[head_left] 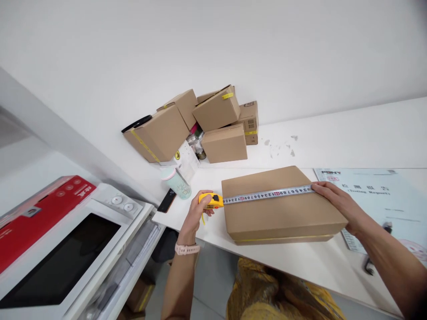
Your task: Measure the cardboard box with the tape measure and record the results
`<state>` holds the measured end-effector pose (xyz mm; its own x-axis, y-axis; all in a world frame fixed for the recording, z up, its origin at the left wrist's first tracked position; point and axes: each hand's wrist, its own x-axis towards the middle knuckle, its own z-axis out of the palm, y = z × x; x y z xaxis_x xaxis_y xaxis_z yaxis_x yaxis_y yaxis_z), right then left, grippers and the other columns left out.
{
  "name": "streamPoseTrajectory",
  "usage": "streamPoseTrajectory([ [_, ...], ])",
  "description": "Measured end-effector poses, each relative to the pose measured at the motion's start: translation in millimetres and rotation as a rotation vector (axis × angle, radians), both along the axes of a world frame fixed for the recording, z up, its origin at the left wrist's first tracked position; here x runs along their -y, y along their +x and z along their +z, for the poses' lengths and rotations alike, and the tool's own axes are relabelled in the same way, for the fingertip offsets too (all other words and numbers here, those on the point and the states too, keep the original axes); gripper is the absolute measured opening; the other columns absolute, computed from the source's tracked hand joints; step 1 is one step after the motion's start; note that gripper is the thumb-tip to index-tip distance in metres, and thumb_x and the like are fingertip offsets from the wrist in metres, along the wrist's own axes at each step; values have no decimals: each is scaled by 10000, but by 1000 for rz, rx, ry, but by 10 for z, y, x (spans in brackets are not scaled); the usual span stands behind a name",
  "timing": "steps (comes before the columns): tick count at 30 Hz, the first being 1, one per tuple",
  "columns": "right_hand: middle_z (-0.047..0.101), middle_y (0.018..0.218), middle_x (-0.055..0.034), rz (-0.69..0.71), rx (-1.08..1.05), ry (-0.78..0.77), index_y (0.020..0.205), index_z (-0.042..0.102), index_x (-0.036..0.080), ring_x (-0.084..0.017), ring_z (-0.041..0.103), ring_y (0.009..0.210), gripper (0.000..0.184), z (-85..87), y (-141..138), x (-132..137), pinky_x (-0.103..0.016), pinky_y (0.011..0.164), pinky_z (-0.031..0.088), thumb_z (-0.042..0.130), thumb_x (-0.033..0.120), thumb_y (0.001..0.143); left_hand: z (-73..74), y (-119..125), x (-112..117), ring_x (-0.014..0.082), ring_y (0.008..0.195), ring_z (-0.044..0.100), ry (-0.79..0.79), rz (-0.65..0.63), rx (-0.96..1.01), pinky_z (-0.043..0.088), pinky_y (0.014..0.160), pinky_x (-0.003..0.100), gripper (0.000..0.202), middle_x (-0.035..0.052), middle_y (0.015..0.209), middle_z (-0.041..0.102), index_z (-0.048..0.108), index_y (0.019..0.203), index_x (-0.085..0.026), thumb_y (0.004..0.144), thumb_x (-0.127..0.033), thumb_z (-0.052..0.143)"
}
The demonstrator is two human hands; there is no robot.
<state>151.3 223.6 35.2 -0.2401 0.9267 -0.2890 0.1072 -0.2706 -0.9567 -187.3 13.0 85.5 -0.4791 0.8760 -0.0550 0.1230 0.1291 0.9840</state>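
Observation:
A flat brown cardboard box (280,213) lies on the white table (300,262) in front of me. A metal measuring tape (267,194) is stretched across its top from left to right. My left hand (196,213), with a pink watch at the wrist, is closed around the yellow tape case (211,200) at the box's left edge. My right hand (336,202) rests on the box's right corner and presses the tape's end down with its fingers.
Several small cardboard boxes (216,120) are piled against the wall at the back. A mint cup (176,182) and a black phone (167,201) lie left of the box. A printed sheet (376,195) lies at right. A white machine with a red box (66,231) stands at left.

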Motion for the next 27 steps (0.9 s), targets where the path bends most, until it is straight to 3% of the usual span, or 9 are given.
streamPoseTrajectory([
  [12, 680, 864, -3, -22, 20, -15, 930, 697, 275, -186, 592, 718, 450, 30, -20, -2, -270, 538, 450, 775, 660, 711, 12, 3, 9, 89, 558, 560, -22, 6, -19, 493, 513, 229, 330, -9, 824, 650, 644, 1097, -151, 1019, -465, 581],
  [17, 675, 784, -17, 32, 106, 104, 841, 694, 238, -187, 576, 696, 476, 68, 34, 9, -290, 557, 415, 728, 701, 736, 10, 8, -8, 97, 548, 559, -19, 11, -20, 473, 511, 238, 387, -5, 805, 657, 647, 1103, -154, 997, -519, 580],
  [22, 684, 802, -36, 59, 250, 300, 803, 671, 239, -223, 585, 744, 424, 150, 83, -23, -351, 650, 446, 683, 662, 782, 174, 108, 81, 115, 612, 582, -12, -11, -31, 472, 582, 240, 547, 32, 851, 701, 668, 1188, -139, 851, -569, 701],
  [27, 695, 937, -36, 35, 100, 412, 856, 658, 271, -248, 598, 889, 395, 425, 76, -116, -381, 771, 478, 631, 663, 818, 364, 447, 386, 154, 738, 626, -91, -194, 15, 491, 616, 240, 616, 87, 1037, 722, 689, 1294, -175, 744, -409, 838],
])
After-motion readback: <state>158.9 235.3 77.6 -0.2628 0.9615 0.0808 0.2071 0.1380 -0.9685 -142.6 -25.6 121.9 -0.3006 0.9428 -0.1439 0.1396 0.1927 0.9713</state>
